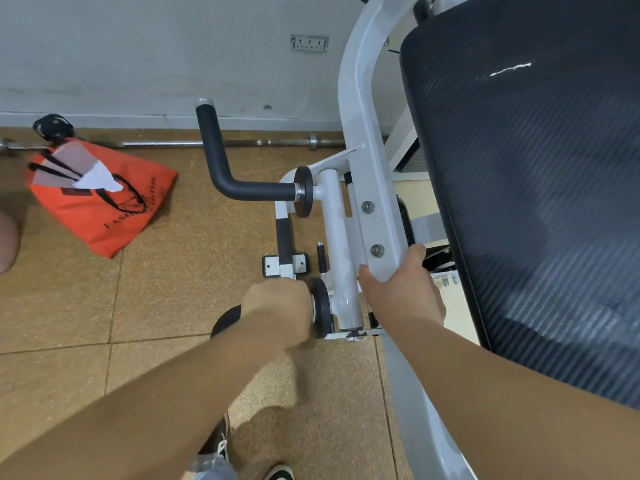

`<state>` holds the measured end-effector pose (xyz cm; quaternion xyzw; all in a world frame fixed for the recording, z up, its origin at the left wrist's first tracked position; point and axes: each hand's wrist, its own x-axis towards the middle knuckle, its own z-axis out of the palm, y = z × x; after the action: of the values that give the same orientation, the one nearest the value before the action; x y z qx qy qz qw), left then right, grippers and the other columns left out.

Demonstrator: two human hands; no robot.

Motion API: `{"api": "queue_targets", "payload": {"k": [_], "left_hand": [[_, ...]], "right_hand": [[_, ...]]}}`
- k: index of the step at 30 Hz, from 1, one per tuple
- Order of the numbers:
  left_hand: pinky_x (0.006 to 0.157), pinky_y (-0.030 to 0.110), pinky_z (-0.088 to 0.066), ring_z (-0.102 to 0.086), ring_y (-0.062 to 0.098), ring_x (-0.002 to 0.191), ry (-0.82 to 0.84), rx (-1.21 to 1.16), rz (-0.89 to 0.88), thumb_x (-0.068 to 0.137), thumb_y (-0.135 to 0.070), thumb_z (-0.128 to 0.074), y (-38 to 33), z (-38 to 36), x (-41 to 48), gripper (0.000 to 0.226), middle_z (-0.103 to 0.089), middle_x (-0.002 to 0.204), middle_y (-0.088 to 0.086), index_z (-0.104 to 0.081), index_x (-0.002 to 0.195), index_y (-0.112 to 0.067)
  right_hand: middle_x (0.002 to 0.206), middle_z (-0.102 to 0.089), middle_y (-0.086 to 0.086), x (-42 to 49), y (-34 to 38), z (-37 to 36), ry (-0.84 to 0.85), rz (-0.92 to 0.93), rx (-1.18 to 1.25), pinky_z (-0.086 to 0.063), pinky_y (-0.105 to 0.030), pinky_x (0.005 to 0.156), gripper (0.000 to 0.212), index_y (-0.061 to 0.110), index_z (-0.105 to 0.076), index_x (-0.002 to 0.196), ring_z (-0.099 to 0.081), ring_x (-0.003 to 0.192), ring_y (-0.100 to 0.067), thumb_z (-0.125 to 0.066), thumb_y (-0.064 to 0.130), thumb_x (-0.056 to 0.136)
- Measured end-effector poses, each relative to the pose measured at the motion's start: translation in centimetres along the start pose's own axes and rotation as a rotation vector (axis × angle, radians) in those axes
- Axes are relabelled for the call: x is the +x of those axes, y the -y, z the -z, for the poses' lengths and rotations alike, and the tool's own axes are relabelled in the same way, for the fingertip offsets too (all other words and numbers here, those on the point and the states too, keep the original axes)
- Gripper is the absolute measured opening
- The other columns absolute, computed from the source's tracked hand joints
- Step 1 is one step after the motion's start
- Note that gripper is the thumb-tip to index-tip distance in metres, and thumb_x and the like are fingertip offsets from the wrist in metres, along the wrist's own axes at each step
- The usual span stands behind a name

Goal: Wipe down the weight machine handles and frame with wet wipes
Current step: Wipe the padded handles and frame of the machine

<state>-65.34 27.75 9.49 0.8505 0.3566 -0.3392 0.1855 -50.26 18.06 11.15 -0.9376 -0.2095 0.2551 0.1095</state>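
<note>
The white frame [360,109] of the weight machine runs down the middle, beside a large black pad [540,188]. A black L-shaped handle [221,168] sticks out to the left, with a black end disc [304,192]. My left hand [277,308] is curled round the near black handle [225,318], right against its black disc [320,311]. No wipe shows in that fist. My right hand [403,292] grips the lower end of the white frame bar, thumb on its left side.
An orange bag [104,199] with papers lies on the brown floor at left. A steel barbell [221,143] lies along the grey wall. My shoes [277,472] show at the bottom. A small black peg [321,256] and a floor bracket [284,265] sit under the frame.
</note>
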Motion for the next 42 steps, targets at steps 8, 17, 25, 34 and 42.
{"api": "queue_targets", "payload": {"k": [8, 17, 25, 34, 42], "left_hand": [[0.058, 0.028, -0.042, -0.054, 0.021, 0.065, 0.214, -0.070, -0.023, 0.089, -0.011, -0.061, 0.6, 0.4, 1.5, 0.003, -0.055, 0.076, 0.003, -0.062, 0.091, -0.014], [0.053, 0.023, -0.043, -0.051, 0.016, 0.049, 0.500, -0.307, -0.088, 0.083, -0.028, -0.070, 2.7, 1.7, 2.6, 0.028, -0.061, 0.067, 0.010, -0.069, 0.092, -0.002], [0.059, 0.031, -0.042, -0.051, 0.021, 0.073, -0.147, 0.155, -0.018, 0.094, -0.016, -0.058, 1.1, -1.0, -1.4, 0.011, -0.050, 0.081, -0.002, -0.053, 0.104, -0.017], [0.059, 0.028, -0.048, -0.056, 0.024, 0.051, 0.580, -0.400, -0.091, 0.082, -0.028, -0.074, 3.6, 1.8, 2.2, 0.022, -0.060, 0.063, 0.009, -0.065, 0.081, -0.008], [0.061, 0.032, -0.048, -0.062, 0.024, 0.078, -0.357, 0.342, 0.003, 0.081, 0.001, -0.061, 2.8, -3.4, -3.1, 0.034, -0.062, 0.090, 0.003, -0.046, 0.108, -0.014]], "right_hand": [[0.094, -0.066, -0.001, 0.1, -0.3, -0.2, -0.005, 0.009, 0.006, -0.051, -0.035, 0.063, 0.056, 0.028, -0.025, 0.120, -0.069, 0.077, -0.024, -0.064, 0.058, 0.093], [0.093, -0.066, -0.003, -0.1, -0.1, 0.1, 0.000, 0.021, 0.013, -0.056, -0.040, 0.069, 0.054, 0.027, -0.025, 0.118, -0.068, 0.078, -0.025, -0.066, 0.051, 0.093], [0.095, -0.065, -0.002, -0.2, 0.0, 0.3, 0.011, 0.019, 0.009, -0.058, -0.042, 0.072, 0.058, 0.023, -0.028, 0.125, -0.068, 0.082, -0.026, -0.067, 0.051, 0.093], [0.095, -0.062, 0.000, -0.2, -0.1, 0.0, 0.002, 0.030, 0.008, -0.060, -0.047, 0.077, 0.062, 0.024, -0.028, 0.129, -0.066, 0.081, -0.025, -0.068, 0.053, 0.092], [0.093, -0.061, -0.002, -0.1, -0.1, 0.1, -0.002, 0.044, -0.013, -0.052, -0.040, 0.069, 0.063, 0.020, -0.028, 0.131, -0.065, 0.081, -0.026, -0.068, 0.052, 0.094]]}}
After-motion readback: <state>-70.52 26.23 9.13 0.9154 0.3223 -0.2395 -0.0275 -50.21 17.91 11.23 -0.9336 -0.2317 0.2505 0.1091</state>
